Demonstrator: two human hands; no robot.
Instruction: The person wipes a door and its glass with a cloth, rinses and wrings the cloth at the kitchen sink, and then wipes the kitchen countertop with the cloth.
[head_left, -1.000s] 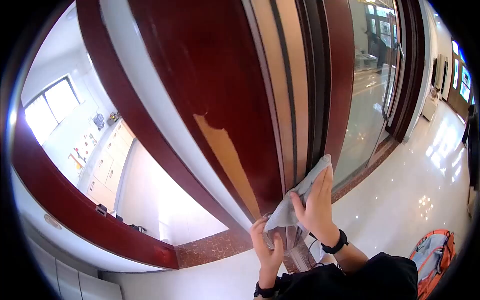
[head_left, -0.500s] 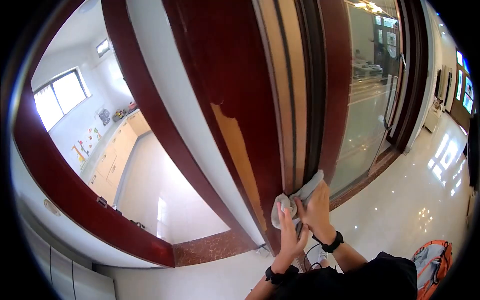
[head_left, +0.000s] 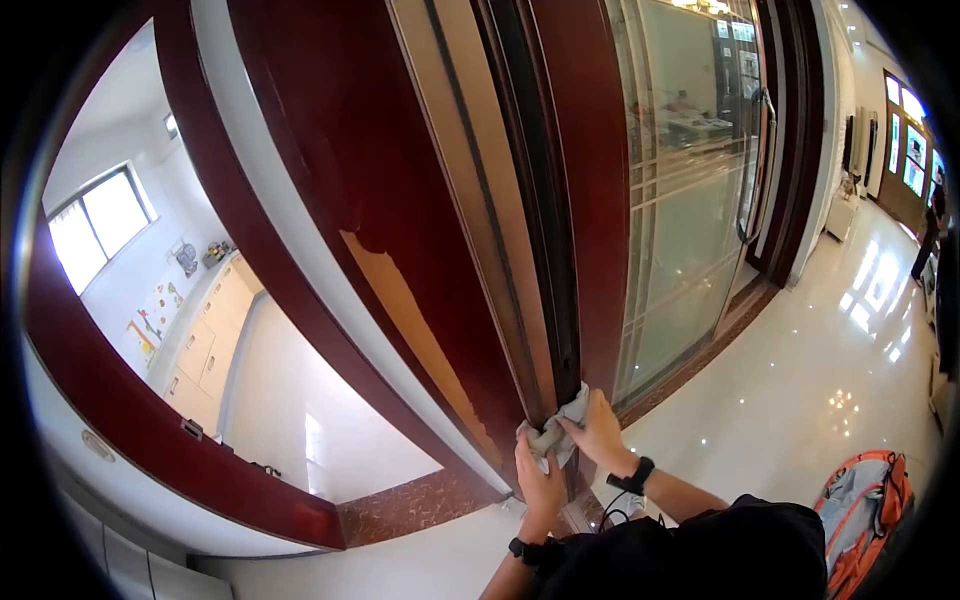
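A pale grey cloth [head_left: 548,437] is bunched around the low end of the door frame's edge [head_left: 500,230], where a tan strip and a dark channel run side by side. My left hand [head_left: 540,485] grips the cloth from the left, fingers pointing up along it. From the right, my right hand [head_left: 601,436] presses the other part of the cloth against the frame, its thumb towards the middle. Part of the fingers on both hands is hidden by the cloth. On the dark red panel [head_left: 400,200] left of the strip, a tan patch [head_left: 405,310] shows where the surface has peeled.
A glass door [head_left: 680,220] with a long handle [head_left: 765,170] stands to the right. Through the left doorway are kitchen cabinets [head_left: 205,350] and a window. An orange and grey bag [head_left: 862,520] lies on the shiny floor [head_left: 720,430] at the lower right. A stone threshold [head_left: 400,500] crosses the doorway.
The camera view has turned, so the door frame and both hands appear further left. Both hands stay on the cloth at the low end of the frame, the left now closed more around it.
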